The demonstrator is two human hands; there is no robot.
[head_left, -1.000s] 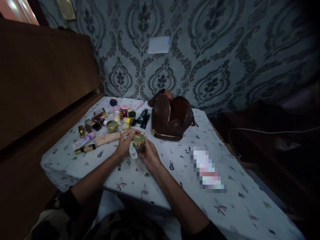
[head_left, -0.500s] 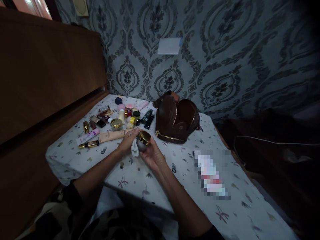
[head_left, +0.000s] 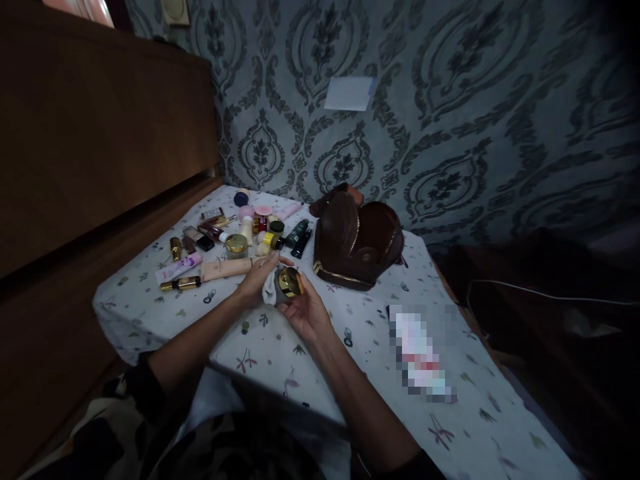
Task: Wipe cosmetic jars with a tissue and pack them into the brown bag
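Observation:
A small cosmetic jar with a shiny gold lid (head_left: 290,283) is held above the near part of the table, its lid tilted toward the right. My right hand (head_left: 309,312) grips it from the right and below. A white cloth (head_left: 269,289) is pressed to the jar's left side by my left hand (head_left: 256,280), whose fingers are partly hidden behind the cloth and jar. Just beyond my left hand lies a long peach tube (head_left: 226,268). Another gold-lidded jar (head_left: 237,245) stands behind that tube.
Several cosmetics spread over the left of the table, including a purple-white tube (head_left: 178,268) and a gold-black tube (head_left: 180,284). An unzipped brown leather bag (head_left: 345,250) stands at the back. A blurred flat item (head_left: 423,357) lies right. A wooden cabinet (head_left: 105,127) borders the left.
The jar in my hands has turned, so its gold lid now faces more toward me and the right. The whole view has shifted slightly.

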